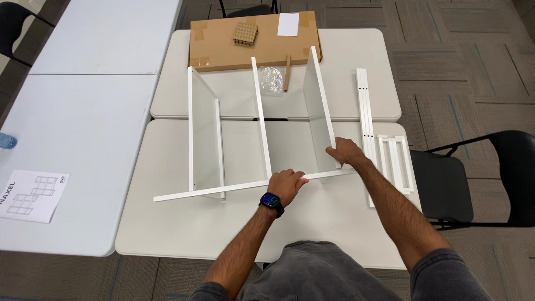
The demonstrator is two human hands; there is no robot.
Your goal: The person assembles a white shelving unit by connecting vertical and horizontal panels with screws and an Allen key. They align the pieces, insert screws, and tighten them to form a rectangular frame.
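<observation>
A white shelf frame (259, 134) lies on the white table (184, 234), and everything here is told from that frame. Its long bottom board (223, 191) runs along the near edge of the frame, and three upright boards stand up from it. The left hand (286, 185) rests on the bottom board just below the middle upright board (261, 120), with its fingers together and pressing flat on the board's edge. The right hand (345, 151) sits at the near end of the right upright board (320, 108), fingers curled around that corner where it meets the bottom board. To do this step well, I think both hands should push gently and evenly so the corner stays straight and the boards do not tip. Right of the frame lie spare white slats (365, 111). Behind the frame lies a brown cardboard box (223, 47). Left of the frame, on another table, lies a paper instruction sheet (30, 195).
</observation>
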